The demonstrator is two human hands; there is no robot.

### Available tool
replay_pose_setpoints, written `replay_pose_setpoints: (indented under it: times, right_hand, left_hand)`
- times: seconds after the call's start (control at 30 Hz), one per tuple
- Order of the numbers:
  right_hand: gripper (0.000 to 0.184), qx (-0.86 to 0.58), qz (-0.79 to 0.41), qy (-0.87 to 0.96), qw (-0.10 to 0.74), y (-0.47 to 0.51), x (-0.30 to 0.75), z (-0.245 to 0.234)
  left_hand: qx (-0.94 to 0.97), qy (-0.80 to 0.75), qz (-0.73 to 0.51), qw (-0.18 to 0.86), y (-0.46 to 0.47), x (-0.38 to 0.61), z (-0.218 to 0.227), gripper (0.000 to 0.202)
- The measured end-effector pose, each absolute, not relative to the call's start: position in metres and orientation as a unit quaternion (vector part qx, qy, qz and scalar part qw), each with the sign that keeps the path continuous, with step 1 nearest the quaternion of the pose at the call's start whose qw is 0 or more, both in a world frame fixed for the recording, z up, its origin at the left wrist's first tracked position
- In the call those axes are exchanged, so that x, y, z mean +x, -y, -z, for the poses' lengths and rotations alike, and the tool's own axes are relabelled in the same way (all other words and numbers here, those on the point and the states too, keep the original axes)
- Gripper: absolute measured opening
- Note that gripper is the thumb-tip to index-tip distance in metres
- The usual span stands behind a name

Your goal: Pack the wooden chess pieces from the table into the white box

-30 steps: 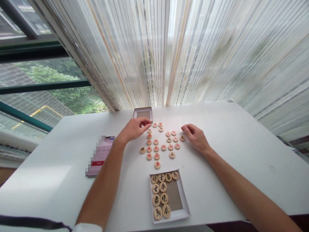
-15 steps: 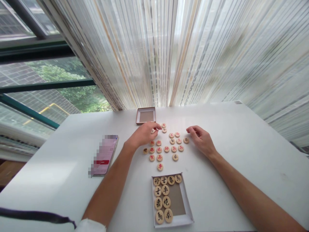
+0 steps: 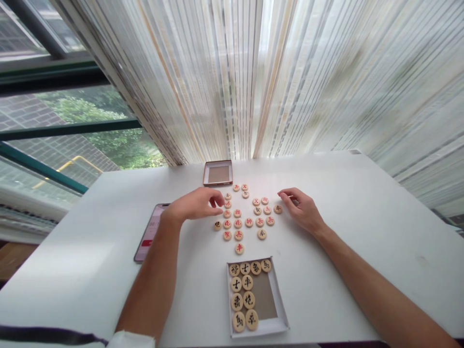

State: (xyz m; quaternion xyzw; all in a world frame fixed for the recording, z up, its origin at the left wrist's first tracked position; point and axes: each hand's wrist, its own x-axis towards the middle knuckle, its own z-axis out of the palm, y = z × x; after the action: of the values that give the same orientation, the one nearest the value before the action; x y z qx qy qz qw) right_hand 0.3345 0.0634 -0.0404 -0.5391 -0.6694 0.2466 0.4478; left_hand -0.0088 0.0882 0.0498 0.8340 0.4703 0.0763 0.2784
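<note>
My left hand (image 3: 199, 204) hovers at the left side of several round Chinese chess pieces, thumb and fingers apart, with nothing visible between them. Closest to its fingertips are a red-marked piece (image 3: 227, 204) and another red one (image 3: 227, 213) just below. My right hand (image 3: 300, 209) rests at the right of the group, fingers loosely bent, no piece visible in it. Beside its thumb lies a black-marked piece (image 3: 278, 209). In front, a shallow white box (image 3: 282, 309) holds black-marked pieces along its top row and in two columns at its left.
A shallow lid or tray (image 3: 218, 174) sits at the back of the white table (image 3: 348, 193). A phone (image 3: 143, 249) lies at the left, partly behind my left forearm. A striped curtain (image 3: 246, 87) hangs along the far edge, with a window (image 3: 72, 128) at the left.
My left hand has moved left and nearer to me, uncovering pieces near the lid, and its forearm now covers part of the phone. My right hand has hardly moved.
</note>
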Motion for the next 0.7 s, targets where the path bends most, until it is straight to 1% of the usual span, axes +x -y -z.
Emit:
replay_pose_setpoints:
  times: [0.13,0.23,0.33,0.4,0.63,0.7]
  right_hand:
    - [0.032,-0.546,-0.25,0.665,0.444,-0.064,0.334,0.041]
    - [0.033,-0.551,-0.252,0.659,0.446,-0.064,0.335,0.041]
    - [0.035,-0.554,-0.254,0.654,0.447,-0.064,0.336,0.04]
    - [0.036,-0.556,-0.255,0.652,0.448,-0.064,0.336,0.04]
    - [0.035,-0.561,-0.254,0.649,0.447,-0.065,0.336,0.041]
    - [0.035,-0.563,-0.252,0.648,0.448,-0.065,0.336,0.041]
  left_hand:
    - [0.807,-0.481,-0.015,0.341,-0.092,-0.027,-0.045,0.019]
    - [0.788,-0.497,0.029,0.364,-0.095,-0.024,-0.042,0.028]
    - [0.759,-0.532,0.09,0.364,-0.097,-0.016,-0.04,0.043]
    - [0.75,-0.55,0.116,0.349,-0.098,-0.012,-0.039,0.047]
    - [0.738,-0.573,0.113,0.338,-0.104,-0.022,-0.035,0.045]
    - [0.736,-0.578,0.101,0.337,-0.104,-0.027,-0.038,0.047]
